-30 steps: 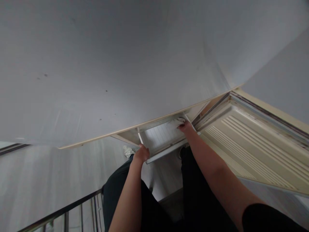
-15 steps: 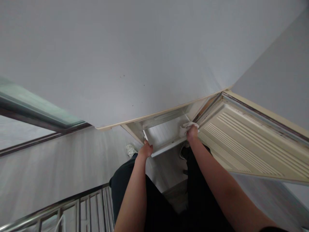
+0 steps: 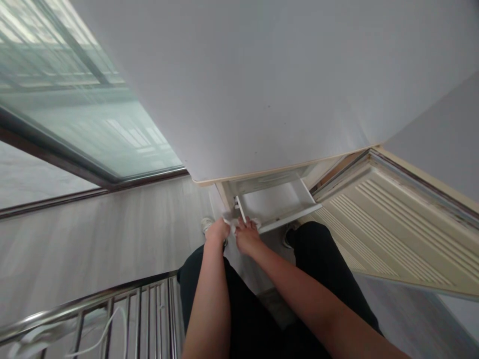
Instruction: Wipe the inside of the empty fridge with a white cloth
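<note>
At seven o'clock on the white rectangular drawer [image 3: 273, 202], the right hand [image 3: 247, 238] gripped crumpled white cloth [image 3: 233, 224], apparently for close contact; the left hand's [image 3: 217, 230] curled fingers' grip was unclear.

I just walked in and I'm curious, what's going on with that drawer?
Someone's right hand holds a white cloth at the near left corner of a white drawer, which is pulled out beneath a pale tabletop. The left hand is just beside it; I can't tell whether it holds the cloth too. A ribbed cream panel is to the drawer's right.
</note>
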Available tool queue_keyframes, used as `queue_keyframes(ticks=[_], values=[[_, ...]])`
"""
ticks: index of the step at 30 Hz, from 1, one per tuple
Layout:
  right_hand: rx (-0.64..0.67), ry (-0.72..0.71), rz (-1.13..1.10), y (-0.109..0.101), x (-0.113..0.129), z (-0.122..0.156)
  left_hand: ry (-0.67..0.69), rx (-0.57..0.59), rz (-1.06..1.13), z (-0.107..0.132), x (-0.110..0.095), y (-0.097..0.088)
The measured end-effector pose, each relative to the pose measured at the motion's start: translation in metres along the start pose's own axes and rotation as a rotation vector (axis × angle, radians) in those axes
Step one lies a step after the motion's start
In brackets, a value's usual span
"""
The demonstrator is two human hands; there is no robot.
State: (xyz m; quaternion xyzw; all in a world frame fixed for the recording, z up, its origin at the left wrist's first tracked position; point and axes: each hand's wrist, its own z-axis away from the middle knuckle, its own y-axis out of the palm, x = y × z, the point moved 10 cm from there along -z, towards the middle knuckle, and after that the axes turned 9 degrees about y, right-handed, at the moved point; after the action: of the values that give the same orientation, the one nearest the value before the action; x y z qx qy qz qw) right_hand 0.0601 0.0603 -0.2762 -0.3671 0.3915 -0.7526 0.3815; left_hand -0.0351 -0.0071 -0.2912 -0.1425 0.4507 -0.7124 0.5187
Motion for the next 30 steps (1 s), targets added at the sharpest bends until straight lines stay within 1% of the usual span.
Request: queue_keyframes(ticks=[3,6,8,10,12,13,14,16,18,21,23,25,30], values=[[0.082,0.164,0.136,0.001,-0.001,-0.026,-0.031,0.005,0.013,0.004,0.002,-0.005],[0.075,0.216,0.208,0.001,0.002,-0.035,-0.018,0.004,0.025,0.007,-0.003,-0.011],[0.049,0.195,0.222,0.003,0.003,-0.028,-0.001,0.002,0.034,0.007,-0.006,-0.015],[0.001,0.111,0.222,0.004,0.005,-0.016,0.017,-0.005,0.045,0.007,-0.009,-0.019],[-0.071,0.011,0.217,-0.001,0.006,-0.001,0.032,-0.015,0.057,0.006,-0.01,-0.022],[-0.105,-0.005,0.221,-0.007,0.003,0.005,0.037,-0.018,0.062,0.006,-0.011,-0.023],[-0.137,0.012,0.223,-0.013,-0.003,0.009,0.04,-0.02,0.068,0.006,-0.011,-0.023],[-0.171,0.134,0.195,-0.025,-0.019,0.012,0.042,-0.017,0.077,0.005,-0.01,-0.021],[-0.129,0.274,0.134,-0.028,-0.033,0.008,0.04,-0.012,0.081,0.005,-0.01,-0.018],[-0.058,0.381,0.037,-0.021,-0.034,-0.008,0.046,-0.007,0.086,0.004,-0.01,-0.015],[-0.07,0.438,-0.03,-0.02,-0.032,-0.023,0.055,0.0,0.088,0.004,-0.012,-0.014],[-0.092,0.482,-0.096,-0.022,-0.033,-0.041,0.061,0.008,0.091,0.005,-0.013,-0.013],[-0.117,0.509,-0.197,-0.036,-0.035,-0.09,0.065,0.019,0.104,0.005,-0.011,-0.011]])
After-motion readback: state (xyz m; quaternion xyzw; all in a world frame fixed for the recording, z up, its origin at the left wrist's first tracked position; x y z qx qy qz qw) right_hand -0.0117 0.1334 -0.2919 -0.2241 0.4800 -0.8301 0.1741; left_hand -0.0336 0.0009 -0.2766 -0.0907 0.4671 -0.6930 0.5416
